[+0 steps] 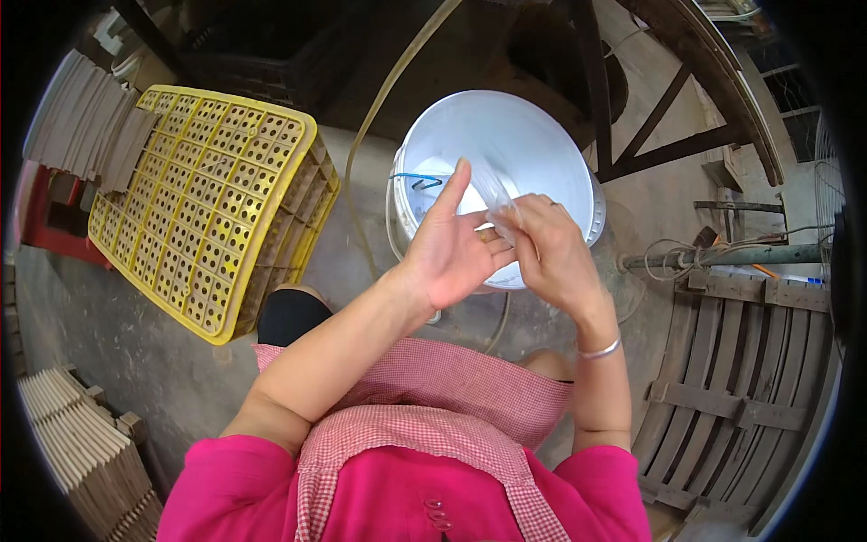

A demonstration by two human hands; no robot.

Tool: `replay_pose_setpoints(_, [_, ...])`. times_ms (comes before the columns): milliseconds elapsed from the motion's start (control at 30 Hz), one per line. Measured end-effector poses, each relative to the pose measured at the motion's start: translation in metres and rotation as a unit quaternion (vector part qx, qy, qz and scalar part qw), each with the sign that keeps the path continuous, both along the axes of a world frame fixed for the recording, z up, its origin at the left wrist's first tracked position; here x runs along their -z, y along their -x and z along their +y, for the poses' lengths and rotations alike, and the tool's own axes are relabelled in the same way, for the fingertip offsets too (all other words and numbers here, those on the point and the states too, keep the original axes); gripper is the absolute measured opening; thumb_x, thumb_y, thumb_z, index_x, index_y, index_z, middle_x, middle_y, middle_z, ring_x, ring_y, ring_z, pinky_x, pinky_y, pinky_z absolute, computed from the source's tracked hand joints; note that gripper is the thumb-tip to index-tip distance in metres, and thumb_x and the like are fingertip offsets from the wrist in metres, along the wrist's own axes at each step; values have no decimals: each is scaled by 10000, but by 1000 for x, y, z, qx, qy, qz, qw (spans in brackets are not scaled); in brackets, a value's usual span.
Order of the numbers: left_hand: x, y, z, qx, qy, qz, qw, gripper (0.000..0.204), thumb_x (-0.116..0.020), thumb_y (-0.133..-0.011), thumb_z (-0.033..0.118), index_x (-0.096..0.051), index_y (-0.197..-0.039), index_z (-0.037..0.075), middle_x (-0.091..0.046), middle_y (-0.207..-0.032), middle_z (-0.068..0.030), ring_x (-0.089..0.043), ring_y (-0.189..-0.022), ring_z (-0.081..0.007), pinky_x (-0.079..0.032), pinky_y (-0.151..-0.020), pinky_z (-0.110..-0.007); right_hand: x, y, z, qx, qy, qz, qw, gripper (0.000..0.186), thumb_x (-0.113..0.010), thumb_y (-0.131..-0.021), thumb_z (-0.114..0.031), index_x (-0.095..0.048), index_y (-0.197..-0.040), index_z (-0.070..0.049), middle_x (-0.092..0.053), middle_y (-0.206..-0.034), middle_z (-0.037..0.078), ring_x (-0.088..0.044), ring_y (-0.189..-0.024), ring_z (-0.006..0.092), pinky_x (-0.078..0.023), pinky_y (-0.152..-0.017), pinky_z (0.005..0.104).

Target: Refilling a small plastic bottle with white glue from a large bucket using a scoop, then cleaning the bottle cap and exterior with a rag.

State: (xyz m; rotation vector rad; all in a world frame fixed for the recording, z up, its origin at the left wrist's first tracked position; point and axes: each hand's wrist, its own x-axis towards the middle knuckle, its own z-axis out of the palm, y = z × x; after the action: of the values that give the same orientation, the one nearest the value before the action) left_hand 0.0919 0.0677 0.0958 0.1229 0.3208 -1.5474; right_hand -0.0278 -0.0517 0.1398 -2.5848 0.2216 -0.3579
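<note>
In front of me stands a large white bucket (pixel 551 140), and both my hands are above its near side. My left hand (pixel 444 257) is open with the palm turned up, its thumb stretched out and its fingers reaching toward the right hand. My right hand (pixel 558 251) pinches a thin, clear, crumpled piece of plastic (pixel 495 197), blurred at its far end. The plastic passes just beside the left fingers; whether they touch it I cannot tell. A blue bent wire-like piece (pixel 417 178) shows at the bucket's left side.
To the left sits a yellow perforated crate (pixel 203 208), with stacked pale sheets (pixel 86 117) behind it. More ribbed stacks (pixel 86 443) lie at lower left. Slatted wooden pallets (pixel 731 388) are at right, beneath a green pipe (pixel 759 256). A hose (pixel 366 126) runs past the bucket.
</note>
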Motion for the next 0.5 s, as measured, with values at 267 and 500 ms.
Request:
replay_pose_setpoints(267, [6,4,-3,-57,-6,-207,977,303,-547,-1026,153,-547,-1278,-14,-597,-1255,-152,-593,-1185,-278,-463,-1076,-442,-43,26,34,8,135,-40,990,321,-648,-802,26,-676,-1119,-7,-656,-1169,139,-597,-1167,316,-457,-982,427])
replay_pose_setpoints(500, [-17,20,15,-32,-49,-253,966,285,-521,-1042,165,-559,-1262,-13,-614,-1230,-145,-634,-1133,-261,-521,-996,-428,-38,2,-8,148,-85,-184,968,288,-728,-860,-85,-687,-1123,26,-716,-1068,165,-707,-943,268,-548,-817,334])
